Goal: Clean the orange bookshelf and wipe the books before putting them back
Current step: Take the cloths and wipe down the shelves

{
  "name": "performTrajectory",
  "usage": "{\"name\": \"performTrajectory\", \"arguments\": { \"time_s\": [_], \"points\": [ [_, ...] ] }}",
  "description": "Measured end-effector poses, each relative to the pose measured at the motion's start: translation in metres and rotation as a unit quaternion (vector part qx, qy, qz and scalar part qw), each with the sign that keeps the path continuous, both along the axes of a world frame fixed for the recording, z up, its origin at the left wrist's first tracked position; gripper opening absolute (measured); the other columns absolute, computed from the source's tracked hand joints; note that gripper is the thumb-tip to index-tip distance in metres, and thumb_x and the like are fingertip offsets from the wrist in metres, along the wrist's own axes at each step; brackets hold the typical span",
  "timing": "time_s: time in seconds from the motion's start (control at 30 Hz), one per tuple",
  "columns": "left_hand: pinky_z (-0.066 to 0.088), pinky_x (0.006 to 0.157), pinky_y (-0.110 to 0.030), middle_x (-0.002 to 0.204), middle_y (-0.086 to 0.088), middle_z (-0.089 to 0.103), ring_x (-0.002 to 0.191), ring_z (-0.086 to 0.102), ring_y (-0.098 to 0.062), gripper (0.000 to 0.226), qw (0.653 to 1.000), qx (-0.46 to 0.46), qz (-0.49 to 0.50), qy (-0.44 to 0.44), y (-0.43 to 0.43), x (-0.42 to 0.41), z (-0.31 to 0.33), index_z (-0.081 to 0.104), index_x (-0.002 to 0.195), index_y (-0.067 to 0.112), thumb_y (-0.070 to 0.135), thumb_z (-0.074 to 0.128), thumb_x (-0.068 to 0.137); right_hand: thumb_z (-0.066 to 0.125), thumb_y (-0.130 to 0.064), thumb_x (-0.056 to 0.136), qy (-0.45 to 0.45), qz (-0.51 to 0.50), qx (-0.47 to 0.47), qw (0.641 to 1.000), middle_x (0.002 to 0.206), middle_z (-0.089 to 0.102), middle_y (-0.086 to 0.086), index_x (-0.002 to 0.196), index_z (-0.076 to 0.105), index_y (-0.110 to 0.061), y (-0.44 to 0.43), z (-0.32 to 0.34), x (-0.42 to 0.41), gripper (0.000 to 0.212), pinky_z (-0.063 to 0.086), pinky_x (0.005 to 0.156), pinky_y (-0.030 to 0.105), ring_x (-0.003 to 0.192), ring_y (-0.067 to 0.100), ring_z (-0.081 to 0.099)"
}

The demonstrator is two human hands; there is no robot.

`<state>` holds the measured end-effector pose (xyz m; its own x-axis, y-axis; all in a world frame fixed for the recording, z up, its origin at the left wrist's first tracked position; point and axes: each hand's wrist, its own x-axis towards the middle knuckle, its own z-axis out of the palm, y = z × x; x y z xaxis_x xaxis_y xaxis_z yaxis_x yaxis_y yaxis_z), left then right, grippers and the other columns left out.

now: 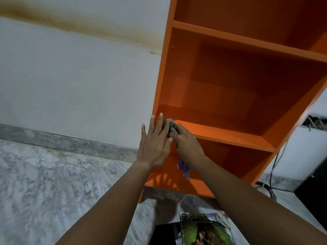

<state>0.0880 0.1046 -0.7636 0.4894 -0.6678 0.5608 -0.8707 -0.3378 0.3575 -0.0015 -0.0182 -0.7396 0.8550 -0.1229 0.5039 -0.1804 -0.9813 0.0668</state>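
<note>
Orange bookshelf (230, 135) upright, axis vertical; right hand (187, 140) grips cloth (170, 125), left hand (154, 144) splayed; books (203, 228) on marble floor (53, 183), white wall (79, 76).

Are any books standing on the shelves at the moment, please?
No, the shelves in view are bare, and the books lie on the floor.

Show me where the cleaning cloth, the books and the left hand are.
cloth (183, 167): head view, on its purple end hanging down.
books (203, 230): head view, on the top book's green cover.
left hand (154, 142): head view, on the back of the hand.
</note>
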Motion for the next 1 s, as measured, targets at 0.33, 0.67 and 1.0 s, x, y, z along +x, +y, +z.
{"name": "performTrajectory", "arguments": {
  "time_s": [0.33,0.67,1.0],
  "points": [
    [-0.011,0.12,-0.062,0.17,0.0,-0.006,0.155,-0.014,-0.029,0.075,0.986,0.169,-0.007,0.001,-0.052,-0.047,0.009,0.001,0.162,0.018,0.052,0.032,0.103,0.053,0.009,0.09,0.036,-0.181,0.06,0.981,0.136,0.048,0.011,0.132,0.066,-0.017,-0.089,0.006,-0.113,0.051,0.045,0.079,0.042,0.108,0.038,0.057],
    [0.001,0.12,-0.063,0.166,-0.002,0.022,0.155,0.006,-0.032,0.056,0.984,0.179,-0.013,0.021,-0.133,-0.092,0.032,0.032,0.156,0.016,0.043,0.026,0.107,0.048,-0.011,0.102,-0.208,-0.269,0.211,0.916,0.128,0.065,0.019,0.137,0.061,-0.011,-0.189,0.062,-0.147,0.037,0.051,0.084,0.042,0.104,0.035,0.063],
    [-0.009,0.12,-0.059,0.168,-0.005,0.016,0.156,0.002,-0.032,0.057,0.987,0.158,0.003,-0.017,-0.161,-0.087,0.024,0.022,0.159,0.012,0.037,0.023,0.108,0.024,-0.039,0.109,0.026,-0.313,0.192,0.93,0.129,0.056,0.018,0.131,0.056,-0.019,-0.226,0.029,-0.138,0.043,0.042,0.094,0.043,0.117,0.039,0.057]
  ]
}}
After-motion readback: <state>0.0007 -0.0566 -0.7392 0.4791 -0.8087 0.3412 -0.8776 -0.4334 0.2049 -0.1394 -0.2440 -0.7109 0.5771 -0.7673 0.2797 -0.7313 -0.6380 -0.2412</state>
